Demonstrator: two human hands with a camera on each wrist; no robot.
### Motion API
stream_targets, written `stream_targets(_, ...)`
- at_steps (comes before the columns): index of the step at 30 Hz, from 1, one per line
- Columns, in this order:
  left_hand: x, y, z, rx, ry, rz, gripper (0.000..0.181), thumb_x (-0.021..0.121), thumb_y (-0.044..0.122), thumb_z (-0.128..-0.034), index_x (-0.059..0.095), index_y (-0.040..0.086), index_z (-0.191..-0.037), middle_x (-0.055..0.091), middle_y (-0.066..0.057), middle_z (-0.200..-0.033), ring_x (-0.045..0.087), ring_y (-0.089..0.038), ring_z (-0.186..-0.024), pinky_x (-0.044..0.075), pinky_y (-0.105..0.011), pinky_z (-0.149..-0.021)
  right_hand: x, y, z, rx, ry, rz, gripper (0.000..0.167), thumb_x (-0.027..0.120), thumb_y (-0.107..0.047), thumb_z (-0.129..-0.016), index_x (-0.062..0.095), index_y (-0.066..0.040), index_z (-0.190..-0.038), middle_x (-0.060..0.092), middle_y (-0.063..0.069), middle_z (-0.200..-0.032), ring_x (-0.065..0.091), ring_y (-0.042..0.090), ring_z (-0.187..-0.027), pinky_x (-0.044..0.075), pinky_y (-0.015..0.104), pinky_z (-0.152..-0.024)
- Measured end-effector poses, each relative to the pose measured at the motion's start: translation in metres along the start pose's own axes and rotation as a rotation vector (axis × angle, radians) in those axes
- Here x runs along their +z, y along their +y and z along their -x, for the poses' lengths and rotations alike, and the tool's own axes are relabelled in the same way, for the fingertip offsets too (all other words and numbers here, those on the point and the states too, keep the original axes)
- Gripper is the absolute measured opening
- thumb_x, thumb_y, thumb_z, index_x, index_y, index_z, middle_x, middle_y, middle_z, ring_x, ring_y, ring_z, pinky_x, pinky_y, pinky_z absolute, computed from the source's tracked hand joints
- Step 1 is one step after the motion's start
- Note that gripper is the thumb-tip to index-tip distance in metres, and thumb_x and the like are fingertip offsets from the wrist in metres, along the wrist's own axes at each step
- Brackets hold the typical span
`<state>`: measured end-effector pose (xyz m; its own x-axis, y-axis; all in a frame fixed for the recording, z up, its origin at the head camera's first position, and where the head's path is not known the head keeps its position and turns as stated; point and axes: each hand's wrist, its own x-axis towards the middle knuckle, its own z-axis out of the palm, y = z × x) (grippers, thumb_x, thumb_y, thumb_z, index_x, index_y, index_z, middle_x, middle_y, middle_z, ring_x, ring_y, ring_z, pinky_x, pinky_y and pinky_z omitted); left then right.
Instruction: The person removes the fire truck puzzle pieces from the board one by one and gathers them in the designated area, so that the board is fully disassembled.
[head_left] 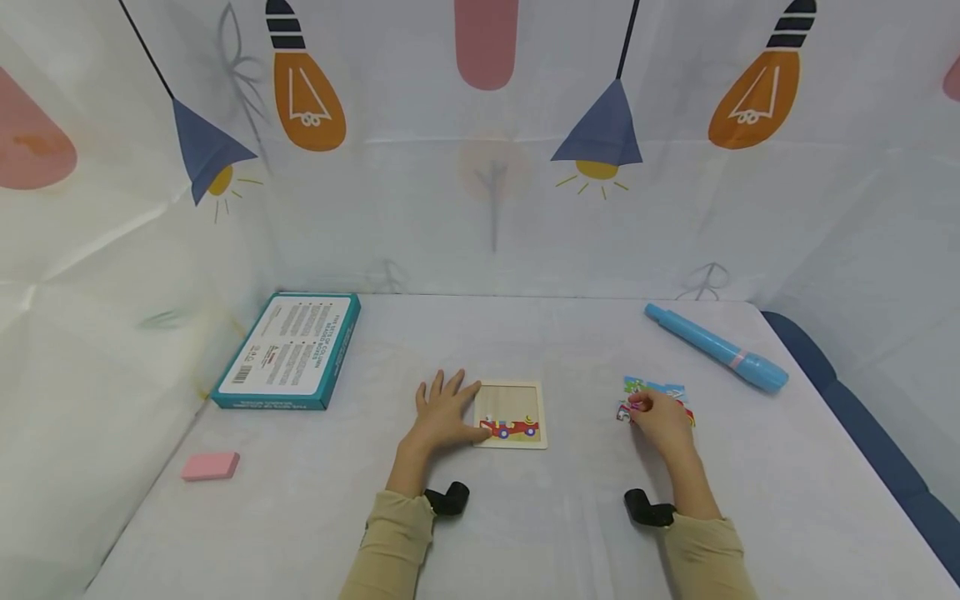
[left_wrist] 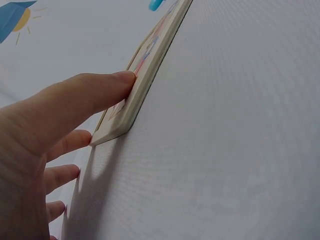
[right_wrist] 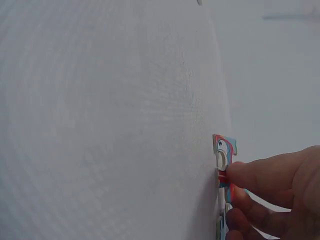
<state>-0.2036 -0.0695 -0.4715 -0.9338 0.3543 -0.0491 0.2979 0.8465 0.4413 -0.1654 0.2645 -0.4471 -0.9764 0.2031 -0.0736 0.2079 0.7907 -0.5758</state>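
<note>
A small square wooden puzzle tray [head_left: 517, 402] lies on the white table. Along its lower side sit puzzle pieces [head_left: 516, 429] printed with a red vehicle. My left hand [head_left: 442, 417] rests at its left edge with fingers spread; the thumb [left_wrist: 107, 87] presses the rim, and the index fingertip touches near a corner. To the right, my right hand [head_left: 666, 427] pinches a red and blue puzzle piece [right_wrist: 230, 147] with an eye printed on it. Other colourful puzzle pieces [head_left: 671, 389] lie under and beside that hand, partly hidden by it.
A teal-edged box [head_left: 288, 346] lies at the back left, with a pink block [head_left: 211, 466] nearer the front. A blue pen-shaped tube [head_left: 716, 346] lies at the back right. A printed white curtain [head_left: 420, 217] stands behind the table; a dark blue seat [head_left: 862, 417] borders its right side.
</note>
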Motion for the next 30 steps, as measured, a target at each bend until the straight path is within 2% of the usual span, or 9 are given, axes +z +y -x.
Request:
stream_targets(10,-0.001,0.001,0.001,-0.002,-0.006,0.017,0.082,0.075,0.048,-0.0668,0.046,0.018,-0.137,0.028,-0.012,-0.149,0.01,-0.041,-0.138,0.003,-0.062,-0.105,0.002,-0.002,0.003,-0.034,0.043,0.013,0.021,0.064,-0.008,-0.08,0.062,0.002,-0.098,0.059,0.014,-0.085,0.056,0.027,-0.077,0.04,0.033,-0.06)
stream_targets(14,0.0,0.002,0.002,-0.005,-0.009,0.028,0.08,0.072,0.05,-0.0689,0.046,0.017,-0.137,0.028,-0.012,-0.149,0.01,-0.041,-0.138,0.002,-0.062,-0.105,0.005,-0.007,0.003,-0.087,0.064,-0.073,0.023,0.063,-0.006,-0.082,0.062,0.002,-0.103,0.061,0.017,-0.091,0.059,0.03,-0.083,0.042,0.031,-0.064)
stream_targets(18,0.002,0.003,0.002,-0.025,-0.012,0.03,0.077,0.067,0.055,-0.073,0.046,0.018,-0.137,0.027,-0.012,-0.15,0.008,-0.04,-0.139,0.001,-0.061,-0.106,0.013,-0.017,0.002,-0.118,0.022,-0.203,0.024,0.06,-0.006,-0.086,0.059,0.002,-0.108,0.061,0.019,-0.099,0.056,0.03,-0.091,0.045,0.032,-0.07)
stream_targets(21,0.005,0.005,0.0,-0.039,-0.001,0.018,0.076,0.064,0.058,-0.0743,0.046,0.018,-0.137,0.028,-0.012,-0.15,0.008,-0.04,-0.139,0.001,-0.061,-0.106,0.021,-0.028,0.002,-0.125,-0.02,-0.252,0.025,0.061,-0.008,-0.087,0.058,0.0,-0.11,0.06,0.018,-0.103,0.055,0.029,-0.094,0.046,0.034,-0.074)
stream_targets(26,0.008,0.01,-0.002,-0.049,0.027,-0.012,0.084,0.064,0.063,-0.0712,0.046,0.014,-0.136,0.028,-0.014,-0.149,0.01,-0.041,-0.138,0.003,-0.063,-0.105,0.038,-0.048,0.007,-0.161,-0.075,-0.264,0.024,0.063,-0.01,-0.086,0.06,-0.003,-0.109,0.061,0.014,-0.103,0.055,0.027,-0.094,0.049,0.037,-0.076)
stream_targets(30,0.011,0.015,-0.003,-0.065,0.032,-0.03,0.091,0.065,0.065,-0.0682,0.043,0.01,-0.137,0.026,-0.016,-0.149,0.01,-0.04,-0.138,0.004,-0.063,-0.104,0.052,-0.062,0.012,-0.199,-0.149,-0.242,0.024,0.065,-0.008,-0.084,0.061,-0.006,-0.108,0.061,0.011,-0.104,0.055,0.027,-0.098,0.047,0.042,-0.083)
